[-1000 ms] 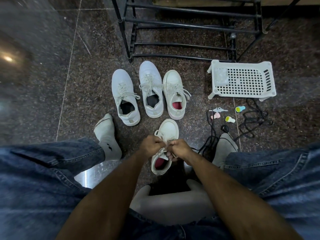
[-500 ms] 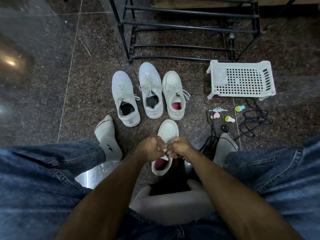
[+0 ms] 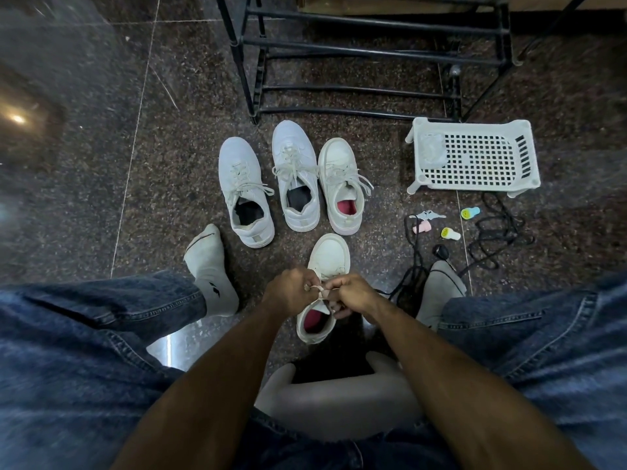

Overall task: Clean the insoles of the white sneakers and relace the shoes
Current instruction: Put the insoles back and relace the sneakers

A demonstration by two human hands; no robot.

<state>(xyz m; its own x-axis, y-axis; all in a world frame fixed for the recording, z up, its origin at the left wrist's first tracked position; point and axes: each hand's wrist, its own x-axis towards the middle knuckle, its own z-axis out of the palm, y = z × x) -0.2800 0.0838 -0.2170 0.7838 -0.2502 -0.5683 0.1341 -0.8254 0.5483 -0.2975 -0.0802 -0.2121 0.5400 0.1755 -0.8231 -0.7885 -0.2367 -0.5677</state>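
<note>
A white sneaker with a pink insole (image 3: 328,262) stands on the floor between my feet, toe pointing away. My left hand (image 3: 290,291) and my right hand (image 3: 353,293) meet over its tongue, each pinching part of the white lace (image 3: 319,290), which shows as a small loop between the fingers. Its mate (image 3: 341,184), laced and also pink inside, stands further off. Two more white sneakers with dark insoles, one at the left (image 3: 244,191) and one in the middle (image 3: 297,174), stand beside it.
A black metal shoe rack (image 3: 369,56) stands at the back. A white plastic basket (image 3: 475,157) lies overturned at right, with small coloured bottles (image 3: 470,212), keys and black cords (image 3: 495,232) below it. My socked feet flank the shoe; a grey stool edge (image 3: 339,395) sits under me.
Both hands stayed over the near sneaker's tongue, working the lace; a small loop now shows between the fingers, and the lace ends seen a second ago are drawn in.
</note>
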